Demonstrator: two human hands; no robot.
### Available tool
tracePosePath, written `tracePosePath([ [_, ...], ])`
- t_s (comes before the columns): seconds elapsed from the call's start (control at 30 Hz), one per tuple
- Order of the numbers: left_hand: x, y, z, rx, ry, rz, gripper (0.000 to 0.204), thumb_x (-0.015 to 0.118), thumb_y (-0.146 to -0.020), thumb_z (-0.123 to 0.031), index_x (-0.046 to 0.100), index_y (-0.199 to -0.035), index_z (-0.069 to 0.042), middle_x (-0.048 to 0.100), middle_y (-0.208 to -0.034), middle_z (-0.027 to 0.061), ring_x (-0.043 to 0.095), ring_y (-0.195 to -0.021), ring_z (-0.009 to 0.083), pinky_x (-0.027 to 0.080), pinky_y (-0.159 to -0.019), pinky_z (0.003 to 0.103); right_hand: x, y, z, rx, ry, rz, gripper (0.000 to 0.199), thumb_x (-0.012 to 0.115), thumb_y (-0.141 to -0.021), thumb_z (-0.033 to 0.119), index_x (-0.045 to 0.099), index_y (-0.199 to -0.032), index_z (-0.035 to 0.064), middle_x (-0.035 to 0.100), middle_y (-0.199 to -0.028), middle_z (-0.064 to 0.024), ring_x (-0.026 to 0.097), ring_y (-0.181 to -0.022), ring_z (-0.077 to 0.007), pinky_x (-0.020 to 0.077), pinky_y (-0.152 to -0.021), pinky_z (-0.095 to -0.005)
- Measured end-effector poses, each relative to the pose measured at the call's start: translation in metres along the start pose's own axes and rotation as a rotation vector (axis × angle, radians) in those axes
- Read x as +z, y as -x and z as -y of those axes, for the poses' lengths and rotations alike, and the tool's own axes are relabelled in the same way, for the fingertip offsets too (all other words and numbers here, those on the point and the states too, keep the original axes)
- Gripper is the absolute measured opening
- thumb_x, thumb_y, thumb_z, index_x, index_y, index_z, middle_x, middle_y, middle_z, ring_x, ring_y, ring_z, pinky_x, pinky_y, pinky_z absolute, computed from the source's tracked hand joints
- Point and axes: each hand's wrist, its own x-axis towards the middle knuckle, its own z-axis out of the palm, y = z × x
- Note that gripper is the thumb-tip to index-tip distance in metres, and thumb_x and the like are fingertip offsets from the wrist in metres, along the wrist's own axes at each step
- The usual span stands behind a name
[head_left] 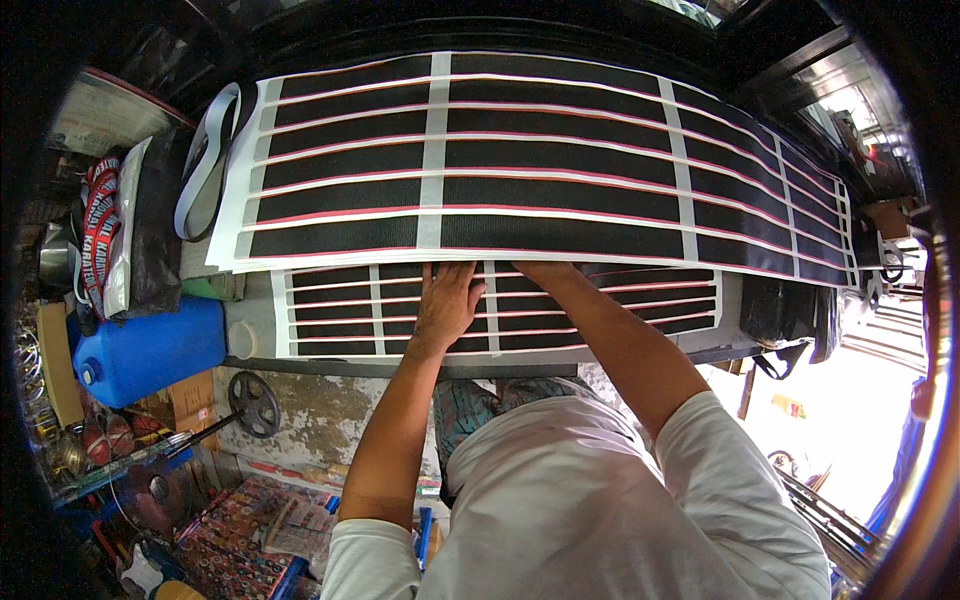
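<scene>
Here my left hand (445,305) lies flat, fingers released, on the lower striped sheet (330,310); my right hand (545,268) is hidden under the upper sheet (560,160), so its state I cannot tell. Sheets seem thin, floppy; better lifted by an edge.

striped sheets: 2, big one (550,160) on top, smaller one (340,312) under it
hands: 1 showing (445,305), the other's tucked under the sheet
blue jugs: 1 (150,352)
</scene>
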Motion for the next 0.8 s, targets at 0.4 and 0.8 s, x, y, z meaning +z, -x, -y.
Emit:
tracePosePath([
  [0.4,0.003,0.006,0.001,-0.014,-0.057,-0.069,0.057,0.062,-0.110,-0.035,0.053,-0.158,-0.005,0.058,-0.159,0.0164,0.048,-0.153,0.0341,0.023,-0.130,0.068,-0.021,0.025,0.035,-0.070,0.228,0.042,0.040,0.071,-0.089,0.016,0.075,-0.126,0.0008,0.073,-0.123,-0.0250,0.070,-0.116,-0.0459,0.0514,-0.108,-0.0608],
  [0.8,-0.001,0.004,-0.001,-0.037,-0.004,-0.033,0.052,0.054,-0.114,-0.037,0.056,-0.155,-0.004,0.058,-0.157,0.0163,0.048,-0.152,0.0351,0.022,-0.130,0.071,-0.036,0.044,0.088,-0.080,0.108,0.098,0.054,0.065,-0.093,0.016,0.063,-0.144,-0.0019,0.064,-0.143,-0.0178,0.056,-0.138,-0.0337,0.0405,-0.116,-0.0546],
])
